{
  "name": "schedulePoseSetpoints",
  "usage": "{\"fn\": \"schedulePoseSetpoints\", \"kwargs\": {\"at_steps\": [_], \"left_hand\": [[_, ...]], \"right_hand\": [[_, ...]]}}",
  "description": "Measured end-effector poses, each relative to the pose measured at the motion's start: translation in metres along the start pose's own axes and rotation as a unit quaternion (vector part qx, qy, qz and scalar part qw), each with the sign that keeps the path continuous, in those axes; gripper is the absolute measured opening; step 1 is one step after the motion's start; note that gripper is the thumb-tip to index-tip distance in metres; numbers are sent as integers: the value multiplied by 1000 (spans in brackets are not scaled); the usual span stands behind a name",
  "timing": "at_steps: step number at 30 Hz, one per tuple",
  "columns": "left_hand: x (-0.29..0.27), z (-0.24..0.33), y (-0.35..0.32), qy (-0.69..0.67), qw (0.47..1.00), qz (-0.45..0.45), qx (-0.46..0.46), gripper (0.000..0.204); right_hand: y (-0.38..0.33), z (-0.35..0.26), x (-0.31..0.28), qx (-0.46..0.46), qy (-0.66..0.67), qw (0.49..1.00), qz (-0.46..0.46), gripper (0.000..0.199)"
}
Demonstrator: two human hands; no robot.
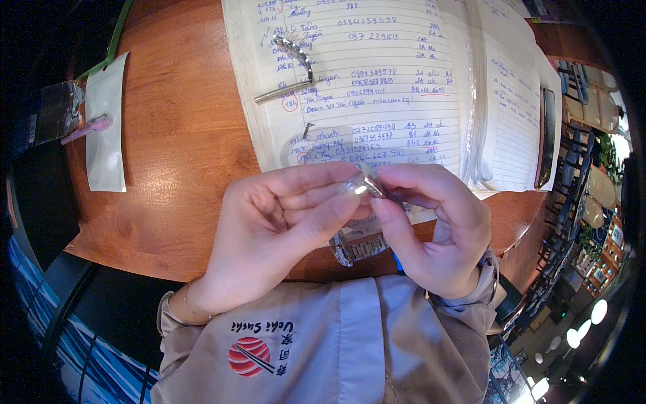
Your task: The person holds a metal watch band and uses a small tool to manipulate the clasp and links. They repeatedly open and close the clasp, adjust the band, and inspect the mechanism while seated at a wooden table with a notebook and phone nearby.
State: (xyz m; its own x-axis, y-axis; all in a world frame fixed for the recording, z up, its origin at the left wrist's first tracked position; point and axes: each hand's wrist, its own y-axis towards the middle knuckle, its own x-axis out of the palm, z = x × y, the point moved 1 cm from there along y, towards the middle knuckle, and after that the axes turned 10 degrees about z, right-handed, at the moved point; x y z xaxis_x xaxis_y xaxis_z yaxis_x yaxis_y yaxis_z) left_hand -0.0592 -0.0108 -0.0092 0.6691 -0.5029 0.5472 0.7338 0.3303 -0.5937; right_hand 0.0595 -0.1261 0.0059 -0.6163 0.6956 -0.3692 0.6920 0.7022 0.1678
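Close together in front of my chest, my left hand (269, 219) and my right hand (437, 219) pinch a small shiny silver piece (367, 187) between thumbs and fingertips. My fingers cover much of it, and its kind is hard to make out. Just below them, near the table's front edge, is a silver metal-link watch band (367, 249); whether it hangs from the held piece or lies apart I cannot tell. A short length of metal links (299, 54) and a slim metal rod (286, 91) lie on an open notebook (404, 67). Nearer sits a small dark bit (307, 131).
The lined, handwritten notebook covers the middle of the brown wooden table (175, 135). At left, a white sheet (108, 135) lies with a clear plastic packet (57, 111) and a pink item (87, 128). Chairs (568, 161) stand beyond the right side.
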Motion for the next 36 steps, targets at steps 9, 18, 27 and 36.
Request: {"fn": "schedulePoseSetpoints", "kwargs": {"at_steps": [9,18,27,36], "left_hand": [[0,3,0,7,1000,-12,3,31],[1,1,0,0,1000,-13,9,30],[2,-2,0,-6,1000,3,9,30],[9,-5,-2,49,994,63,76,30]], "right_hand": [[2,0,0,-26,-7,1000,-8,23],[5,2,-3,-70,-23,997,-24,24],[5,3,-2,-75,-12,997,-23,20],[1,-6,-1,-92,-61,994,-24,26]]}}
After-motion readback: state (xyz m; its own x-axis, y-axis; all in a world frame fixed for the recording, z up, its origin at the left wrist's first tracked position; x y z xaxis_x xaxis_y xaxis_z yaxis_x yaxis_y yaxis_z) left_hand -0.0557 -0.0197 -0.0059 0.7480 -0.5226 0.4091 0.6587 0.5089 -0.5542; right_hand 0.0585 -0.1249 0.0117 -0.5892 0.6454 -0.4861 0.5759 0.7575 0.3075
